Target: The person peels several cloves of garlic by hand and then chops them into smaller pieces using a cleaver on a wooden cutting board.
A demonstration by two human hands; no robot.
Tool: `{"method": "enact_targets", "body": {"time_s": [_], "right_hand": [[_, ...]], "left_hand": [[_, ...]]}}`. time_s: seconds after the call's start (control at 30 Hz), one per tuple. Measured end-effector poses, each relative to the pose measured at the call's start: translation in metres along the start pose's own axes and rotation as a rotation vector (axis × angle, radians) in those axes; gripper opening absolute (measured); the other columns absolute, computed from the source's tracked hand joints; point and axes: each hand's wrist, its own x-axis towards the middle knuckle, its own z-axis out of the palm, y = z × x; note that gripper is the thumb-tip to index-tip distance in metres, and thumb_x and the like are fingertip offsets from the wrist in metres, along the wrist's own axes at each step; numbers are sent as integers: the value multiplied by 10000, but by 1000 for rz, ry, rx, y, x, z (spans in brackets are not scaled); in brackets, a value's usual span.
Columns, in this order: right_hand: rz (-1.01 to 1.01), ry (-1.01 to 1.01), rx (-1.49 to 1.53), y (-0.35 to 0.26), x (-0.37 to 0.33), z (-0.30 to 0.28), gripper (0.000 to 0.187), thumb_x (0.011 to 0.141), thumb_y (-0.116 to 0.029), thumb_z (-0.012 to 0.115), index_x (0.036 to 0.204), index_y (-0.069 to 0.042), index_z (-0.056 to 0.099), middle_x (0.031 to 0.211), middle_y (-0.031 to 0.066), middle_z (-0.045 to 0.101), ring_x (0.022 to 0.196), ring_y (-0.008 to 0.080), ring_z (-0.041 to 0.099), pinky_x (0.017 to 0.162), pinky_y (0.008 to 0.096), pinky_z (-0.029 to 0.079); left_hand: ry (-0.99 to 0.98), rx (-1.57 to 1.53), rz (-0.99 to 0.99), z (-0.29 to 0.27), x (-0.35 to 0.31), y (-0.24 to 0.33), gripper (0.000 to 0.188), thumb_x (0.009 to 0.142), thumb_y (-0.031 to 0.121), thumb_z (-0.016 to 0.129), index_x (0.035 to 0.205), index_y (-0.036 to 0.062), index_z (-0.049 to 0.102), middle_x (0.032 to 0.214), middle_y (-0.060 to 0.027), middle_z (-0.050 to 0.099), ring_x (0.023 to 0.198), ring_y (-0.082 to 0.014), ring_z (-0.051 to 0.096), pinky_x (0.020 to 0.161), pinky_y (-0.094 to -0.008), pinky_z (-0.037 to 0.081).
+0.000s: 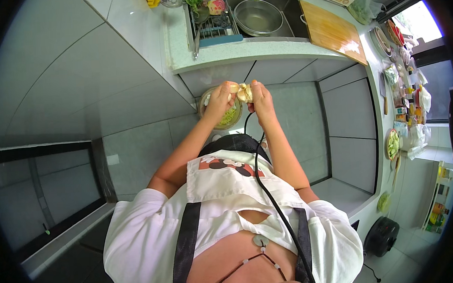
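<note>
A pale garlic bulb (245, 94), partly split into cloves, is held in front of my body. My right hand (263, 99) is closed around its right side. My left hand (221, 97) pinches a garlic clove (234, 88) at the left of the bulb, close against it; whether the clove is fully apart I cannot tell. Below my left hand is a round container (203, 108) with yellow-green scraps and some white bits in it. My left hand and forearm hide part of it. A black cable hangs down past my right hand.
Beyond my hands, a counter holds a sink with a metal basin (259, 17), a blue-edged drying rack (221, 40) and a wooden cutting board (333, 29). Along the right counter stand jars, bags, a knife and a plate of sliced green vegetables (392, 144). A tall cabinet (74, 72) rises at left.
</note>
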Motion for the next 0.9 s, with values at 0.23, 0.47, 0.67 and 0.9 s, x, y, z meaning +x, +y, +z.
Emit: {"method": "enact_targets", "body": {"time_s": [0.23,0.47,0.67,0.9], "right_hand": [[29,-14,138,-8,-14,-2,285,926,-304,407,867,-49,520,677,25,539,550,90,529,427,224,424],[47,-111,256,-8,-18,-8,271,933,-298,407,996,-49,493,906,57,560,750,137,590,631,251,540],[52,-119,327,-10,-16,-6,244,933,-264,424,1015,-40,476,965,76,569,834,171,595,676,269,540],[-15,-71,319,-10,-28,9,221,918,-224,462,987,-15,471,960,75,502,793,135,569,639,246,544]], "left_hand": [[-173,-491,-103,-7,1,6,322,926,318,383,1044,62,539,862,-31,555,716,-119,518,589,-232,402],[16,-865,-276,-9,0,12,221,886,316,479,847,104,531,787,-37,549,697,-156,530,587,-259,422],[94,-328,-173,3,-9,5,216,877,301,541,875,85,539,678,1,504,561,-90,465,496,-213,375],[150,155,34,21,-30,24,309,848,276,580,1016,17,563,751,-8,548,650,-87,498,573,-230,407]]}}
